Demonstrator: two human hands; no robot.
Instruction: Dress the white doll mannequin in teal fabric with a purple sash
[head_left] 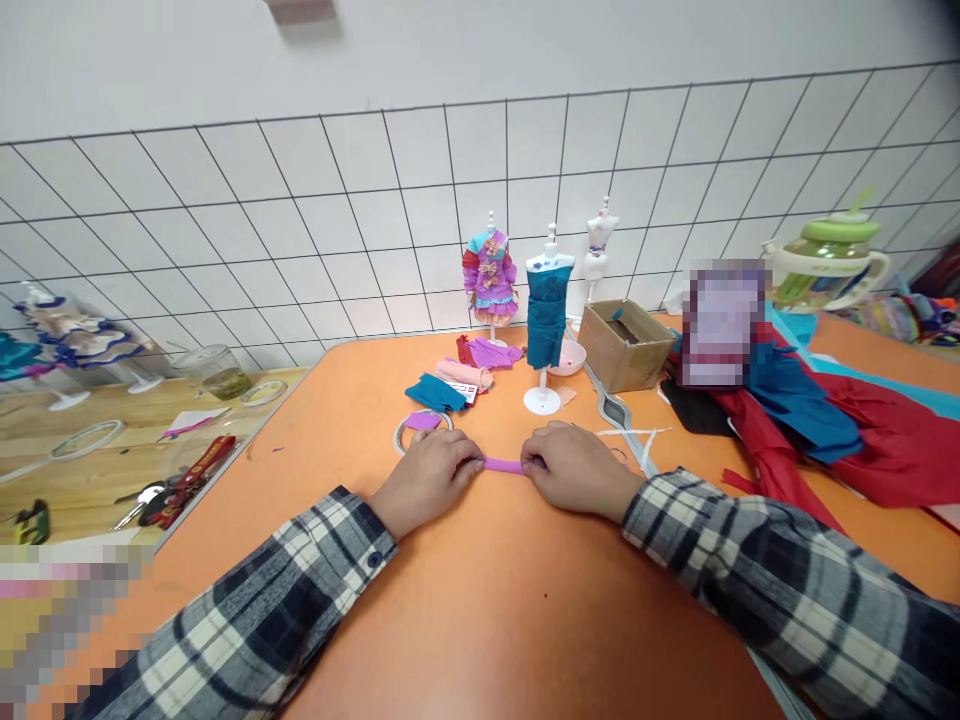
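My left hand (437, 470) and my right hand (574, 468) pinch the two ends of a narrow purple strip (504, 466), fabric by its look, which stretches level between them just over the orange table (480, 620). Close behind my left hand lies a roll of white tape (399, 436) with a purple scrap (423, 421) inside its ring. Beyond my hands stands a small dress form (547, 320) wrapped in teal cloth. A folded teal cloth (436, 393) and a pink cloth roll (463, 374) lie to its left.
A cardboard box (628, 345) and a pink bowl (568, 358) stand behind. Red fabric (870, 430), a propped, blurred-out screen (724, 322) and a green-lidded jug (832, 262) are on the right. Keys (146, 495) lie on the wooden table at left. A dressed mini form (490, 275) stands by the wall.
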